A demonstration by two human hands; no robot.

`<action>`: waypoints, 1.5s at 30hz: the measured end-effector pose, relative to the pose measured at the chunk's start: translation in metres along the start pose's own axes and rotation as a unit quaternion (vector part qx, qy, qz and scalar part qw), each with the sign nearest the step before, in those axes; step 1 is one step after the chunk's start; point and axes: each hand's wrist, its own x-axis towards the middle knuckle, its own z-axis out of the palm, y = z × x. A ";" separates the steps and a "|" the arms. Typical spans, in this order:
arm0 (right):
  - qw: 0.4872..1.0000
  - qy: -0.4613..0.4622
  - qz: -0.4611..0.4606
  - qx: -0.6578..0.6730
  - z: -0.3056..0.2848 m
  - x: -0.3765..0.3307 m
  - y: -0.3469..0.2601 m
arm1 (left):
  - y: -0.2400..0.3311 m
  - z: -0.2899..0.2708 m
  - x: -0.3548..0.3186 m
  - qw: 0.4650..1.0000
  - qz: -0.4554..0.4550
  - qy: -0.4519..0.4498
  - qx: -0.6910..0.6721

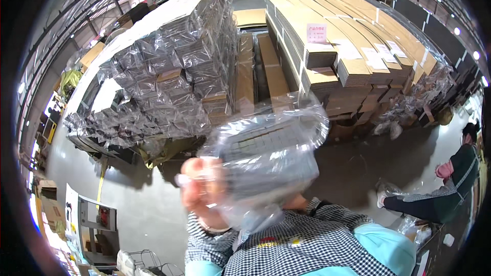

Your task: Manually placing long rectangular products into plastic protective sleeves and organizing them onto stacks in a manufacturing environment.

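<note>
A clear plastic bag (271,161) with dark grey, boxy contents is raised in front of my chest. Its loose film bulges out at the top right and hangs down at the bottom. Slot-like lines show through the film on top, but blur and glare hide what the contents are. My left hand (204,189) grips the bag's left end, with the fingers curled round the edge. Behind the bag's lower right side, only a small part of my right hand (295,202) shows. Its fingers are hidden, so I cannot tell whether it holds the bag.
Ahead on the left stands a tall stack of film-wrapped bundles (169,71). Flat cardboard stacks (353,36) with paper labels rise ahead on the right. A seated person (445,184) is at the far right. A grey metal frame (97,225) stands on the floor at lower left.
</note>
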 end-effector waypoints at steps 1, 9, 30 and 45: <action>1.000 0.005 0.005 -0.003 -0.001 0.001 0.003 | 0.004 0.003 0.012 0.994 -0.043 -0.095 -0.046; 0.921 0.165 0.022 0.351 -0.046 0.110 -0.055 | 0.005 -0.088 0.035 0.963 -0.006 0.049 0.263; 0.813 0.398 0.070 0.419 -0.185 0.585 0.064 | -0.018 -0.220 0.105 0.905 -0.018 0.202 0.374; 0.870 0.301 0.189 -0.343 -0.128 0.295 -0.001 | -0.028 -0.206 0.074 0.957 -0.059 0.106 0.264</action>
